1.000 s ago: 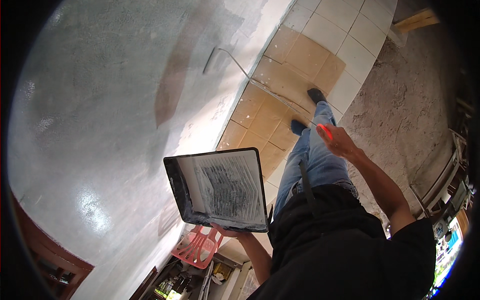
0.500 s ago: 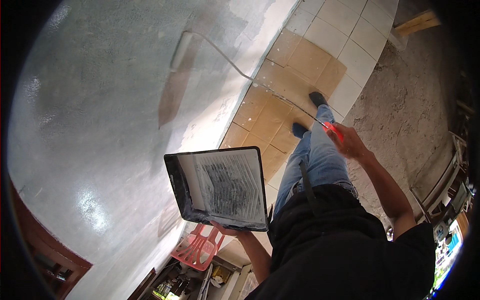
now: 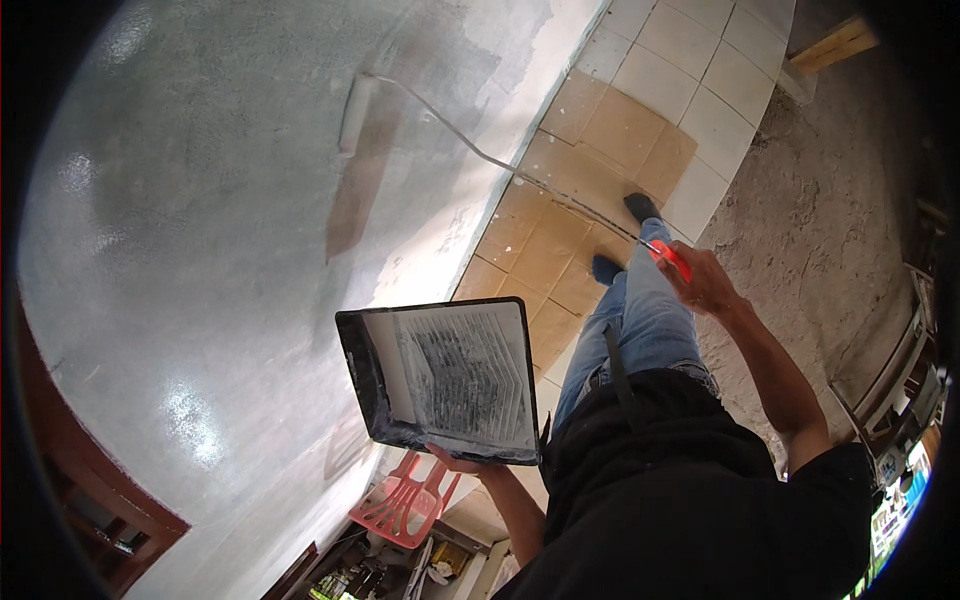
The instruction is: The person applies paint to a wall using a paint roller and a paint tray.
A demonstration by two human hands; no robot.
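Closed around the red handle of a paint roller (image 3: 560,195), my right hand (image 3: 700,281) is out to the right of my legs. The roller's long thin metal rod runs up and left to a pale roller sleeve (image 3: 356,113), which lies against the grey wall (image 3: 220,230). My left hand (image 3: 458,461) grips the lower edge of a black paint tray (image 3: 437,385); part of the hand is hidden beneath it. The tray is tilted, its ribbed inside smeared with whitish paint.
Brown cardboard sheets (image 3: 560,245) cover pale floor tiles (image 3: 655,70) along the wall. Behind the tray stands a pink plastic chair (image 3: 402,510). Bare rough ground (image 3: 790,230) lies right of the tiles. A dark red wooden frame (image 3: 105,480) is at the lower left.
The whole scene has shifted slightly in view. The roller sleeve remains at about the same part of the wall. Both hands keep their grips.
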